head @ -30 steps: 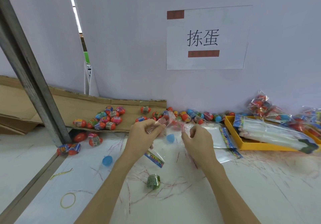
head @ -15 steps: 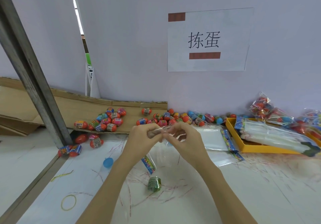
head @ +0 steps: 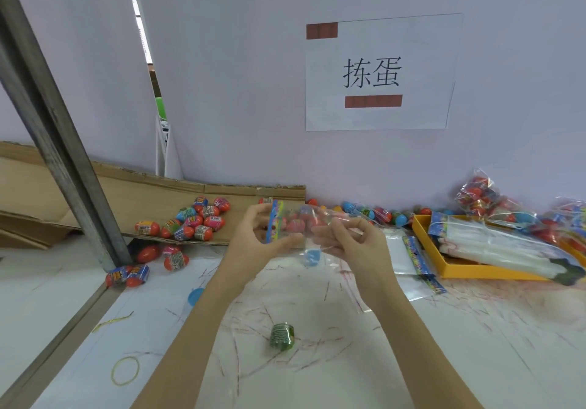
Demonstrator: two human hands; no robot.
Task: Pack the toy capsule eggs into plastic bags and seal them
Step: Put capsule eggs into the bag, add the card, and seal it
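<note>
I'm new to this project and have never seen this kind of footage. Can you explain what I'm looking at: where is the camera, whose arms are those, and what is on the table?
There is no machine here. The one camera sits on a person's head and looks forward and down, so the two bare arms reaching in from the bottom are that person's own. The left hand and right hand together hold up a clear plastic bag with a colourful header strip; the grip is a pinch at each end, and red shapes show through it. On the white table lie loose toy capsule eggs, many on a cardboard sheet. To the right stands a yellow tray of empty bags, with filled bags behind. Nearer the camera lie a green capsule and a rubber band.
</note>
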